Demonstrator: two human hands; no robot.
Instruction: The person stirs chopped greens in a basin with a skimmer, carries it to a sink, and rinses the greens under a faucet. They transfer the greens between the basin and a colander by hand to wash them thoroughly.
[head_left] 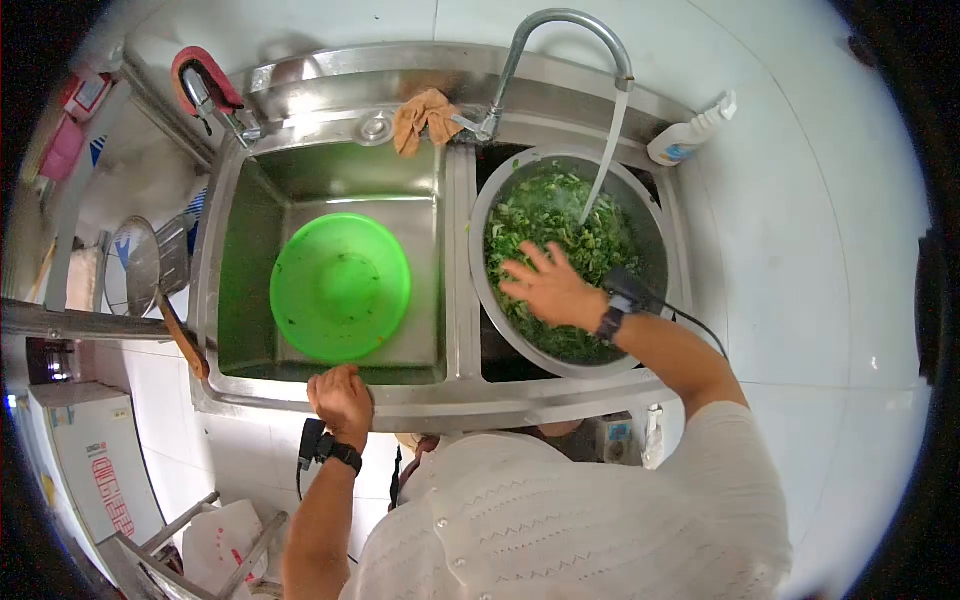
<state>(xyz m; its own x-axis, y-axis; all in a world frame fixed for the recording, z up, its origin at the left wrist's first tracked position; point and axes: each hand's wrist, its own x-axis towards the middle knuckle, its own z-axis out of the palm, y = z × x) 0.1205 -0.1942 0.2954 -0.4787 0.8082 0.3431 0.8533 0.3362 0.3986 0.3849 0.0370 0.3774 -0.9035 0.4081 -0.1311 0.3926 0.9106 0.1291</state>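
My right hand [548, 288] is spread open, fingers apart, over the chopped green leaves [545, 215] inside a large steel bowl [480, 215] that sits in the right basin of the sink. Water runs from the curved tap [560, 30] into that bowl. My left hand [340, 398] rests curled on the front rim of the steel sink [330, 388]. A bright green plastic basin [340, 287] lies in the left sink basin, just beyond my left hand.
An orange cloth [424, 115] hangs by the tap base. A white spray bottle [690, 135] lies at the sink's right back corner. A strainer ladle [135, 265] and red-handled tool [205, 80] are on the left. White tiled wall surrounds the sink.
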